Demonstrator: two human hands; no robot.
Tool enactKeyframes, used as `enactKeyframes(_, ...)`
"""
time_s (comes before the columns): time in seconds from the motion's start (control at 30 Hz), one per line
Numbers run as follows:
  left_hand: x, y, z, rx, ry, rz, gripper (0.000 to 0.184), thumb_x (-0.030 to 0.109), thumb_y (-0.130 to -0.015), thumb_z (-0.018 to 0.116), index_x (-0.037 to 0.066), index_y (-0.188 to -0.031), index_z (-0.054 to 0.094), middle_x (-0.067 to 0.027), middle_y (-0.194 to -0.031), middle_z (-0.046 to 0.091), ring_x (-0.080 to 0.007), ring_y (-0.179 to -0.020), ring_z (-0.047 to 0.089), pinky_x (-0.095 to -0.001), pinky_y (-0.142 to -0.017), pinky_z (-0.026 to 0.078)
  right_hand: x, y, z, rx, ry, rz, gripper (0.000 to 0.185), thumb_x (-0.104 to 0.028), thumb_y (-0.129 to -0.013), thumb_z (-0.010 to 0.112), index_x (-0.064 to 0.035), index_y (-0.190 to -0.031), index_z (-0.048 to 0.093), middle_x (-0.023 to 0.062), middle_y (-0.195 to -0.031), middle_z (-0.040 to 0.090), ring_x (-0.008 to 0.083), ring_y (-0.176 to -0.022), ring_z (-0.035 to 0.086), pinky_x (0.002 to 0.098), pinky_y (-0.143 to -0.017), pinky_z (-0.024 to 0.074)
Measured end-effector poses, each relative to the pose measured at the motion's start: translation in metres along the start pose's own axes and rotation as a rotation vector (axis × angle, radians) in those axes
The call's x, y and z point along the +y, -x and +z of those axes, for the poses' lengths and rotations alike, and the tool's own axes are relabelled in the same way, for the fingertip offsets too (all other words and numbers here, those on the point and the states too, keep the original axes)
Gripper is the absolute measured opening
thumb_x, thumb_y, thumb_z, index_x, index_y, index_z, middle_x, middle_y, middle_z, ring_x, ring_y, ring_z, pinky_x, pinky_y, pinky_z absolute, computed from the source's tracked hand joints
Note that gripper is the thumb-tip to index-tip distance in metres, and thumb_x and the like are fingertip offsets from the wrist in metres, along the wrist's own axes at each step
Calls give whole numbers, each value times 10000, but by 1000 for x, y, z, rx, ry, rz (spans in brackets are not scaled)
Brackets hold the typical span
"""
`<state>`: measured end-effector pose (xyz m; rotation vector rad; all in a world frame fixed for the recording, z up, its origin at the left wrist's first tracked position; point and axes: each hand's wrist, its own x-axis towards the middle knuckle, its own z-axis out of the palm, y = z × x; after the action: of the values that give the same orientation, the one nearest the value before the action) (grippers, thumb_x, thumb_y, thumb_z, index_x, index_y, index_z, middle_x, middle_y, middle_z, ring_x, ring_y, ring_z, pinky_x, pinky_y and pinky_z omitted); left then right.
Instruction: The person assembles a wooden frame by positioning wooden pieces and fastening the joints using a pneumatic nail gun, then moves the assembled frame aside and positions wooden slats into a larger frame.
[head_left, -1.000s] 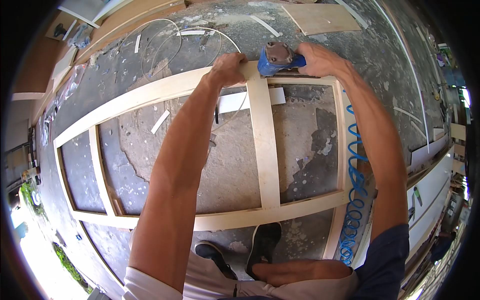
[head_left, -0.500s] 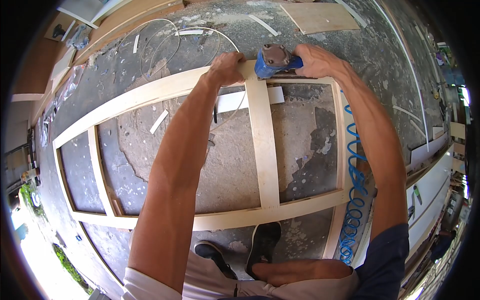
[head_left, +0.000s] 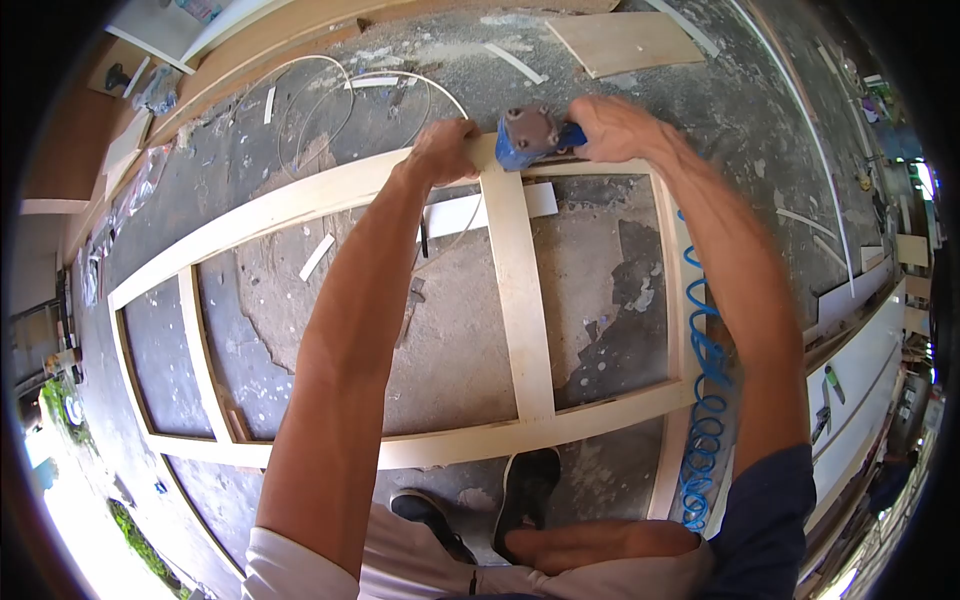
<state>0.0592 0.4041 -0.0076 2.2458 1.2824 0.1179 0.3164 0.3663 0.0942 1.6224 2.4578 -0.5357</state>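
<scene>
My right hand (head_left: 612, 128) is closed round the handle of a blue air nail gun (head_left: 528, 132) with a brown-grey cap. The gun rests on the far rail of a pale wooden frame (head_left: 270, 208), where a crosspiece (head_left: 515, 290) meets that rail. Just left of the gun, my left hand (head_left: 445, 150) grips the far rail, its fingertips hidden behind the wood. The frame lies flat on the floor, with a second, narrower crosspiece (head_left: 205, 350) at its left end.
A coiled blue air hose (head_left: 712, 400) runs along the frame's right end. A thin pale cable (head_left: 340, 70) loops beyond the far rail. White strips (head_left: 515, 63) and a board (head_left: 625, 42) lie on the stained floor. My shoes (head_left: 530, 480) stand by the near rail.
The nail gun and my right hand have shifted slightly left along the far rail, towards my left hand. My left hand keeps its grip. The whole view has shifted a little.
</scene>
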Motion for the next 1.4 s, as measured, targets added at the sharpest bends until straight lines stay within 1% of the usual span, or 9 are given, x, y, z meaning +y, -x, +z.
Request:
enactKeyframes(0.23, -5, -1, 5, 28, -22, 28, 605, 198, -619, 875, 75, -1178, 677, -136, -1139, 713, -331, -1086, 660, -433, -968, 504, -26, 84, 1, 23, -195, 199, 277, -139, -773, 673, -6, -1015, 696, 277, -918, 687, 433, -871, 681, 488, -784, 521)
enactKeyframes(0.3, -5, -1, 5, -4, -59, 46, 641, 224, -633, 866, 91, -1225, 662, -165, -1184, 681, -347, -1134, 633, -445, -981, 495, -46, 126, -1, 26, -124, 292, 308, -143, -792, 671, -46, -1083, 699, 263, -890, 684, 437, -872, 674, 488, -801, 522)
enactKeyframes(0.37, -1, 4, 2, 18, -96, 55, 649, 227, -642, 865, 100, -1244, 657, -182, -1204, 660, -361, -1155, 618, -445, -982, 498, -49, 167, 22, 91, -167, 317, 208, -129, -778, 680, 9, -933, 662, 249, -793, 659, 440, -778, 659, 461, -719, 522)
enactKeyframes(0.43, -1, 11, -1, 12, -127, 87, 658, 231, -651, 863, 109, -1263, 653, -198, -1223, 640, -375, -1176, 603, -444, -983, 500, -74, 217, 37, 103, -149, 363, 312, -131, -770, 700, -20, -1061, 676, 246, -788, 658, 443, -772, 658, 469, -716, 522)
enactKeyframes(0.57, 4, 26, -21, 178, -164, -20, 729, 249, -685, 869, 127, -1352, 602, -207, -1190, 646, -362, -1164, 611, -415, -1025, 500, -136, 314, 77, 40, -265, 574, 537, -86, -762, 722, -105, -1290, 622, 234, -1082, 687, 427, -995, 658, 470, -856, 523)
enactKeyframes(0.8, -20, 72, -90, 544, 418, -46, 526, 379, -781, 845, 7, -1134, 730, -96, -803, 718, -149, -664, 638, -311, -614, 511, -257, 449, 166, 207, -263, 752, 617, 6, -744, 675, -85, -1348, 587, 209, -1154, 678, 422, -1047, 641, 476, -907, 505)
enactKeyframes(0.87, -32, 110, -111, 604, 713, -103, 363, 296, -810, 827, 14, -1031, 768, -49, -751, 676, -80, -598, 524, -261, -547, 423, -290, 480, 191, 173, -276, 864, 632, 10, -753, 657, -97, -1370, 572, 205, -1156, 678, 427, -1047, 637, 486, -906, 502)
enactKeyframes(1.07, -151, 266, -123, 788, 1117, -438, 204, 189, -862, 772, 4, -879, 689, -8, -658, 504, -127, -518, 504, -284, -508, 453, -314, 508, 285, 153, -80, 992, 769, -77, -736, 704, -111, -1470, 476, 159, -963, 616, 390, -889, 619, 486, -753, 489)
enactKeyframes(1.4, -207, 541, -165, 1079, 934, -738, 228, 172, -856, 760, -13, -913, 640, -25, -680, 492, -142, -545, 500, -273, -506, 468, -339, 501, 345, 249, -64, 1093, 847, -45, -748, 670, -109, -1540, 378, 151, -1011, 561, 368, -907, 590, 475, -798, 474)
